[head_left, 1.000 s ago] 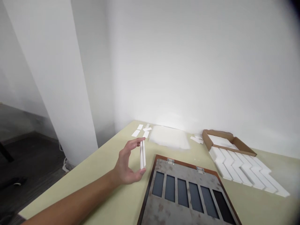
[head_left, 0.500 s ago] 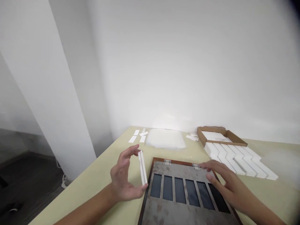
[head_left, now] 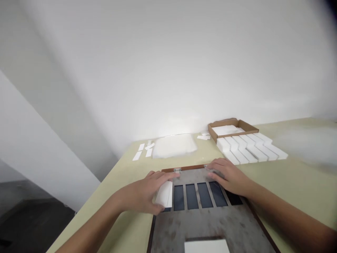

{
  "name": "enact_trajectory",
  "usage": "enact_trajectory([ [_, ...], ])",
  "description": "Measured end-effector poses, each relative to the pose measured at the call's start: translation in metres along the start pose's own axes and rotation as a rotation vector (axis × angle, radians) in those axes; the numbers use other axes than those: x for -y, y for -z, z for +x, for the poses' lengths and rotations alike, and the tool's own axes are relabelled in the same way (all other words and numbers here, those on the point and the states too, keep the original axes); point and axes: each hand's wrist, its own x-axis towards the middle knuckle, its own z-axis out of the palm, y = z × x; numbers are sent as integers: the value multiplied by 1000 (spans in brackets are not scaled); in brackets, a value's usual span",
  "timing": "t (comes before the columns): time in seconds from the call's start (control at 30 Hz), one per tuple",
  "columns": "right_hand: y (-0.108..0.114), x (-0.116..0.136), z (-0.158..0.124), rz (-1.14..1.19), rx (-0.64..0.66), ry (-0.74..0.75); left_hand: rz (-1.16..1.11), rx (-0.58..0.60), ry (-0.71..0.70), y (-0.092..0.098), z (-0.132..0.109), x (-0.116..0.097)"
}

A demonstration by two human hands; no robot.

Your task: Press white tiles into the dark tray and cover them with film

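Observation:
A thin stack of white rectangular cards (head_left: 165, 194) is held between the fingers and thumb of my left hand (head_left: 143, 193). The cards lie over the leftmost slot of a grey metal plate (head_left: 189, 221), covering most of that slot. Dark slots (head_left: 191, 196) run in a row across the plate, which has a reddish-brown frame with hinges (head_left: 177, 170) at the far edge. My right hand (head_left: 228, 175) rests at the plate's far right corner near a hinge, thumb and fingers apart, nothing held. A white rectangle (head_left: 206, 246) shows at the plate's near side, partly out of frame.
Behind the plate lies a translucent white sheet stack (head_left: 175, 146). Loose white cards (head_left: 137, 156) are at its left, others (head_left: 204, 137) at its right. A cardboard tray (head_left: 233, 128) and rows of white stacked blocks (head_left: 250, 149) sit at the back right of the pale yellow table (head_left: 126, 182).
My left hand has carried the white cards from upright beside the plate down onto its leftmost slot. The view has shifted, bringing in the white rectangle at the near side.

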Motion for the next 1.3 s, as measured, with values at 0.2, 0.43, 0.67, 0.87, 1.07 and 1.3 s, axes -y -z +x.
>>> enact_trajectory([
  [0.2,4,-6,1,-11,-7,-12,-16,32,4,-9,0,11],
  [0.43,6,-6,1,-25,-1,-16,-15,19,37,-5,0,7],
  [0.67,5,-11,2,-38,-1,-15,18,20,17,-18,24,-21],
  [0.87,5,-13,3,-35,4,-18,49,55,59,-22,29,-20],
  [1.07,3,-14,4,-20,3,-7,73,50,118,-16,30,-35],
  [1.3,2,-13,5,-28,0,2,82,38,91,-32,54,-55],
])
